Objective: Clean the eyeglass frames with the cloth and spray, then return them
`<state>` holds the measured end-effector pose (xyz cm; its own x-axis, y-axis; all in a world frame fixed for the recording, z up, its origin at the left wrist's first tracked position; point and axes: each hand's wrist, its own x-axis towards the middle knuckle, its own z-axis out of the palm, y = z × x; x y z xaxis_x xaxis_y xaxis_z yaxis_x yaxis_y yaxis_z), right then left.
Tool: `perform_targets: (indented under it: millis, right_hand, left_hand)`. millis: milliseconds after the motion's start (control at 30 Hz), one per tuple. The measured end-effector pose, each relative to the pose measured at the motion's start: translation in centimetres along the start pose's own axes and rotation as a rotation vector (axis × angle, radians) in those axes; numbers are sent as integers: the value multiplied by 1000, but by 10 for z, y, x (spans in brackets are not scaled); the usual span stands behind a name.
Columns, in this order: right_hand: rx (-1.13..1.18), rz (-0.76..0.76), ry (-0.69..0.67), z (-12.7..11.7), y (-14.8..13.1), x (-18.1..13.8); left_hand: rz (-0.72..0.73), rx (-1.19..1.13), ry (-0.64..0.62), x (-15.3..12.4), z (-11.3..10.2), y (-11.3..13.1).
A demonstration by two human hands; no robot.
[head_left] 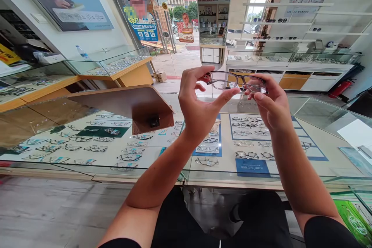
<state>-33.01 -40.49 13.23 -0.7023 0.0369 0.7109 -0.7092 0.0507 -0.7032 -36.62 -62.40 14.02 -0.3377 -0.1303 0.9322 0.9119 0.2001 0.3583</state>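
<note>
A pair of eyeglasses (240, 80) with a thin dark frame and clear lenses is held up in front of me, above the glass display case (162, 178). My left hand (197, 100) grips it at the left end by the hinge, the thumb stretched out under the lenses. At the other end, my right hand (271, 100) pinches the frame near the right lens, thumb in front and fingers behind. The temples are mostly hidden. Beneath the glass, rows of eyeglass frames (128, 157) lie on pale trays, below and around both forearms.
A brown-backed tilted board (122, 102) stands on the case to the left. Beyond are an oval standing mirror (214, 15), a side counter (124, 66), wall shelves (279, 21) with sunglasses, and a fire extinguisher (340, 88). A green packet (353, 219) lies at lower right.
</note>
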Motion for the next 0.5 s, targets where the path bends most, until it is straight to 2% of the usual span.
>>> perform_targets:
  millis: [167,300,400,500]
  right_hand:
    - [-145,-3,45,10,-21,-5]
    - [-221,-37,27,18,-34,-8]
    - [-249,-68,6,17,-37,-12]
    - [-266,-95,-21,12,-44,-21]
  left_hand:
    - [-156,7,-48,-9,-9,-7]
    - [-236,45,-64,-12,-15,-4]
    - [-218,67,-62,-11,-20,5]
    - [-108,132,-52,-11,-29,14]
